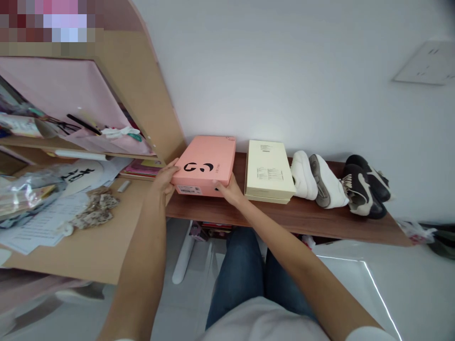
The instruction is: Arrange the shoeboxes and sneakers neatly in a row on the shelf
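Observation:
A pink shoebox (208, 154) with black printing sits at the left end of a dark wooden shelf (284, 215). My left hand (167, 179) grips its left side near the front corner. On its front right corner my right hand (229, 190) is closed, thumb on the front edge. A cream shoebox (268, 166) lies just right of it, with a gap between the two. Beyond that stand a pair of white shoes (304, 177) and a pair of black-and-beige sneakers (360, 189). The fingers under the pink box are partly hidden.
To the left is a desk (124, 227) with papers (53, 225), a patterned scrunchie (94, 208) and plastic bags. Its tall side panel (142, 85) rises beside the pink box. A white wall (266, 71) backs the shelf, with a socket plate (426, 64) at right.

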The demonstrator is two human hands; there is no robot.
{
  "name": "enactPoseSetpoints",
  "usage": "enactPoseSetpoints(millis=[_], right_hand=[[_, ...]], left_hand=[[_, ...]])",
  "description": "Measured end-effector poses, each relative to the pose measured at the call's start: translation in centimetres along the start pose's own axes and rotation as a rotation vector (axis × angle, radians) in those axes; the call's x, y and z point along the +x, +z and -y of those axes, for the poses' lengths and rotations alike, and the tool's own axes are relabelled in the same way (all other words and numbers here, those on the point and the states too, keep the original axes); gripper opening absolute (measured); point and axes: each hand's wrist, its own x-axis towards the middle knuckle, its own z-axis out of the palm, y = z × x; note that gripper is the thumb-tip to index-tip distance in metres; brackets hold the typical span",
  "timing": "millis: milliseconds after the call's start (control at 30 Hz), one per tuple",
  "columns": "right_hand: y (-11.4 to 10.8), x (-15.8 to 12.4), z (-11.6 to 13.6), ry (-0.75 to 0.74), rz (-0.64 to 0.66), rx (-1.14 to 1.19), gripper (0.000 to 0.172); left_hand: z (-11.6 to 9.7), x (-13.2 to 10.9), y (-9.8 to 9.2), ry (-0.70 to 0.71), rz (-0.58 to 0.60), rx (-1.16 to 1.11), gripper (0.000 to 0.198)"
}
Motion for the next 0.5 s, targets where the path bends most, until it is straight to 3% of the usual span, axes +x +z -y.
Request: enactPoseSetpoints(millis=[500], right_hand=[[0.4,-0.3,-1.5,0.058,0.005,-0.031,0.078]], left_hand=[[2.8,1.2,-0.3,0.041,-0.077,0.012,0.055]])
